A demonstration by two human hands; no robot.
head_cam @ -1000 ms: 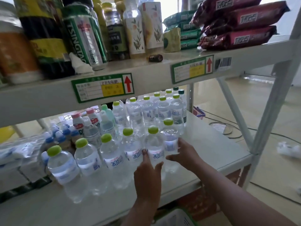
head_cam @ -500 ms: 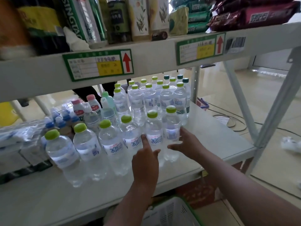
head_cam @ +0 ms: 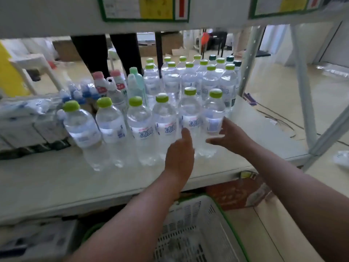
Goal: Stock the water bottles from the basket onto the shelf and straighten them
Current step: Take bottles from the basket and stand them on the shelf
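You had 6 water bottles (head_cam: 143, 127) fronting the shelf (head_cam: 56, 178). Your right hand (head_cam: 229, 136) cupped the end bottle (head_cam: 214, 118); your left hand (head_cam: 179, 154) touched its neighbour, fingers loose. The basket (head_cam: 196, 233) looked nearly empty; straightening remained.

bottles (head_cam: 164, 120): clear glossy plastic | shelf (head_cam: 56, 178): smooth matt | basket (head_cam: 190, 231): perforated plastic

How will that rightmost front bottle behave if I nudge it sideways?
The rightmost front bottle looks full, so probably heavy for its size. Tall and narrow, it may tip rather than slide. The right hand cups it, and its neighbour stands close, likely steadying it.
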